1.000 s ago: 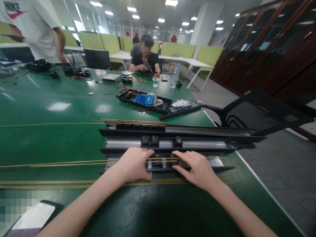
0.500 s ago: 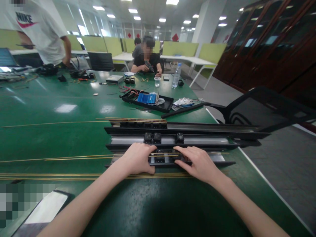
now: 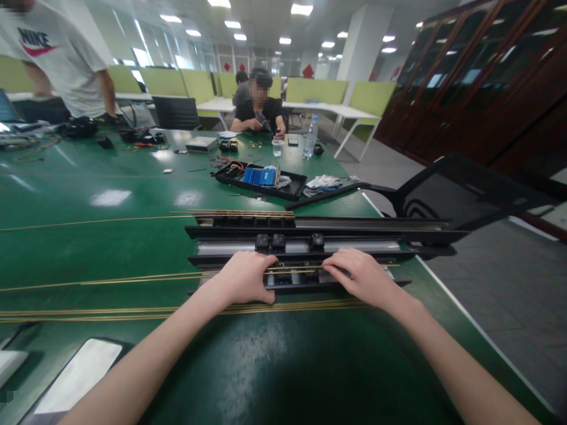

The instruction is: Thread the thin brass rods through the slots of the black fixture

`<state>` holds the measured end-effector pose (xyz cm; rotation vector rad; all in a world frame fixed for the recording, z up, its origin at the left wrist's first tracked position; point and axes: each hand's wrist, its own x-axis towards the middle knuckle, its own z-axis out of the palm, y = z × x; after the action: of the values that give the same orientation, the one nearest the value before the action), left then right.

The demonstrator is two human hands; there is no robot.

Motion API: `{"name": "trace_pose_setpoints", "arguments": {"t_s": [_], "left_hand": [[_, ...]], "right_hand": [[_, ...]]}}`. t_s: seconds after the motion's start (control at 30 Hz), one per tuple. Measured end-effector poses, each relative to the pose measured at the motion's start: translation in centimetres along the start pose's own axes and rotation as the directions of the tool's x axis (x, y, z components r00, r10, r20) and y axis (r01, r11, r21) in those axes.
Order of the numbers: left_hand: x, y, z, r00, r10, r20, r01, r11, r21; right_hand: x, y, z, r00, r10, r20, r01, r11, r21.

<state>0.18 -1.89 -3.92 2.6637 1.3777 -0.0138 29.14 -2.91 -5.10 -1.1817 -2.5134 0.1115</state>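
My left hand point(image 3: 246, 276) straddles the nearest black rail point(image 3: 319, 287), thumb on its near edge and fingers at its far side. Anything under that palm is hidden. My right hand point(image 3: 362, 275) has thumb and forefinger pinched on a thin brass rod point(image 3: 305, 268), which runs lengthwise above the channel. Small black blocks point(image 3: 283, 274) sit in this channel between my hands. Just behind, a middle rail point(image 3: 372, 247) carries three black blocks point(image 3: 318, 241). The farthest rail point(image 3: 354, 224) has several blocks with brass rods lying over them.
Loose brass rods point(image 3: 133, 313) lie along the table's near side. A phone-like slab point(image 3: 82, 375) is at lower left. Beyond the rails are a black tray point(image 3: 295, 188), gloves point(image 3: 322, 185) and a water bottle point(image 3: 311, 139). A chair point(image 3: 469, 195) stands at the right edge; two people are across the table.
My right hand has shifted slightly right and up, off the black block, and now pinches the brass rod. My left hand stays on the rail. The view has tilted a little.
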Motion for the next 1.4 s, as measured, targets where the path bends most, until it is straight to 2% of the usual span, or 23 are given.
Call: {"name": "trace_pose_setpoints", "arguments": {"t_s": [0.17,0.53,0.83,1.23,1.4], "left_hand": [[0.0,0.0,0.0,1.0,-0.01,0.02,0.01,1.0,0.005],[0.1,-0.3,0.1,1.0,0.02,-0.011,-0.02,1.0,0.012],[0.4,-0.3,0.0,1.0,0.007,0.031,-0.007,1.0,-0.007],[0.3,-0.2,0.1,1.0,0.017,0.016,-0.018,1.0,0.007],[0.2,0.0,-0.2,0.999,-0.007,0.044,0.007,1.0,0.003]], "right_hand": [[-0.1,0.3,0.2,0.999,0.049,0.002,-0.049,0.996,0.076],[-0.2,1.6,0.4,0.992,0.088,0.089,-0.091,0.995,0.031],[-0.3,2.6,-0.2,0.978,0.141,0.154,-0.153,0.986,0.07],[-0.4,2.8,-0.6,0.969,0.158,0.188,-0.176,0.98,0.088],[-0.4,2.5,-1.0,0.966,0.161,0.2,-0.183,0.979,0.095]]}}
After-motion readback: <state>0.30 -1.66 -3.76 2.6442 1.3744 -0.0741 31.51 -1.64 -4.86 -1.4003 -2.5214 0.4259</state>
